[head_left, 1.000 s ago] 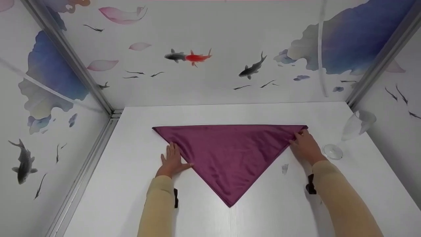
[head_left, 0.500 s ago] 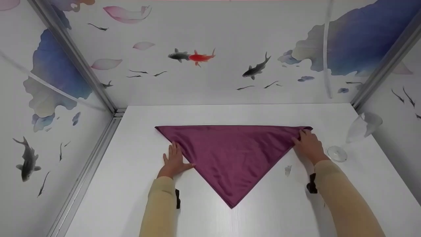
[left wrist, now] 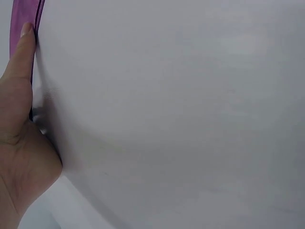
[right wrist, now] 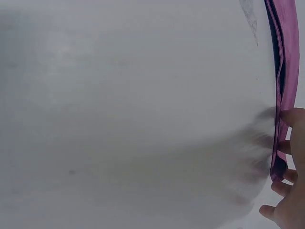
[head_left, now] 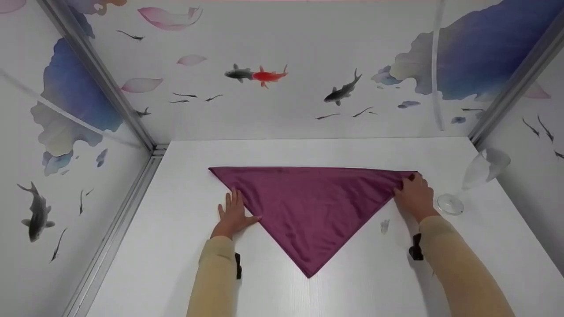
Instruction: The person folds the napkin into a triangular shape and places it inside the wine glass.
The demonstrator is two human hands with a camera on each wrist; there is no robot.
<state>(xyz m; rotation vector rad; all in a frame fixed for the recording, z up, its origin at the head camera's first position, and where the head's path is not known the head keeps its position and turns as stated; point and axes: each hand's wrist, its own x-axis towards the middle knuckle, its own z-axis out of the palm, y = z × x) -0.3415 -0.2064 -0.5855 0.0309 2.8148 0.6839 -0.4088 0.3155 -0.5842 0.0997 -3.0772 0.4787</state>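
A purple satin napkin (head_left: 304, 211), folded into a triangle, lies on the white table with its long edge at the back and its point toward me. My left hand (head_left: 231, 215) rests along its left slanting edge, fingers extended and thumb spread. In the left wrist view the thumb (left wrist: 21, 57) touches the purple edge. At the back right corner my right hand (head_left: 414, 193) pinches the napkin, and small creases run out from there. The right wrist view shows several fingertips (right wrist: 285, 145) at the layered edge (right wrist: 281, 71); the corner's tip is partly hidden under the hand.
A clear stemmed glass (head_left: 487, 167) stands beyond my right hand, its round base (head_left: 450, 204) close to the wrist. A small greyish mark (head_left: 384, 226) shows on the table (head_left: 352, 281). Printed panels (head_left: 299, 105) wall the back and both sides.
The right hand's fingers have shifted slightly onto the corner, which now sits a little lower with more creasing. The left hand stays in place; the head view has shifted slightly.
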